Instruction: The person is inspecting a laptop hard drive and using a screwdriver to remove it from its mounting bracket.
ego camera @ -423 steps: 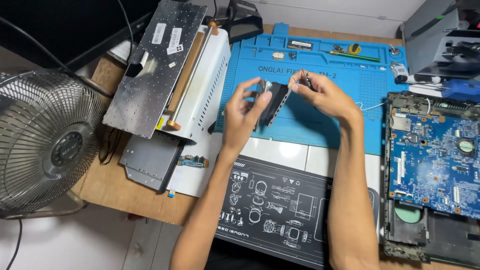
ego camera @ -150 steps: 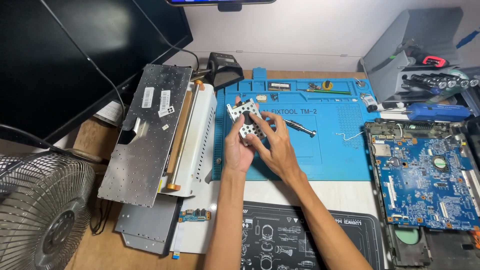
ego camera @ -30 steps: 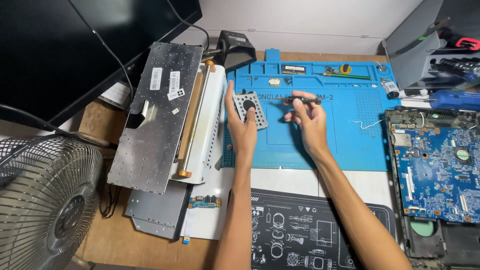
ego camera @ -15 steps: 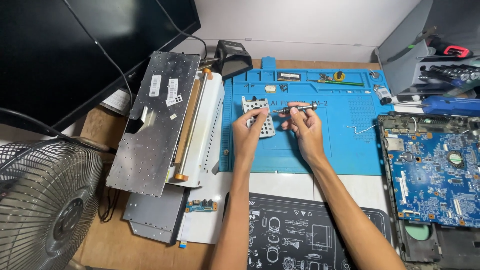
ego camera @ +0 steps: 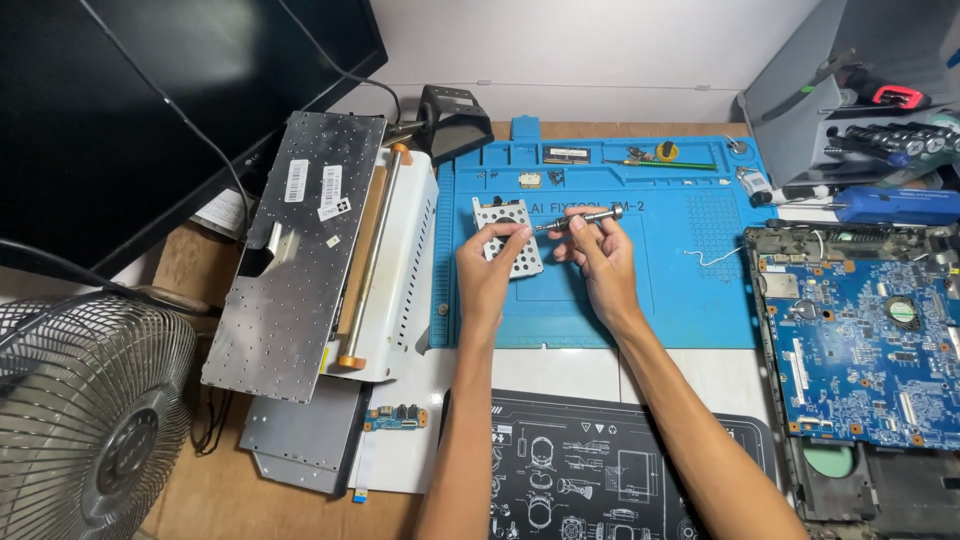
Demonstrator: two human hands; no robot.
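Over the blue work mat (ego camera: pixel 640 290), near its left half, the left hand (ego camera: pixel 487 268) grips a perforated metal drive bracket (ego camera: pixel 508 236) by its lower edge. The right hand (ego camera: pixel 598 258) pinches a slim silver screwdriver (ego camera: pixel 575 220), tip directed at the bracket's right edge. A bare blue circuit board (ego camera: pixel 860 340) lies right of the mat; an upturned keyboard (ego camera: pixel 295 250) lies to its left.

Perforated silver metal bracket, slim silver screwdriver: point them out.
Perforated silver metal bracket (ego camera: pixel 508 240), head view, its holed face.
Slim silver screwdriver (ego camera: pixel 582 219), head view, its shaft.
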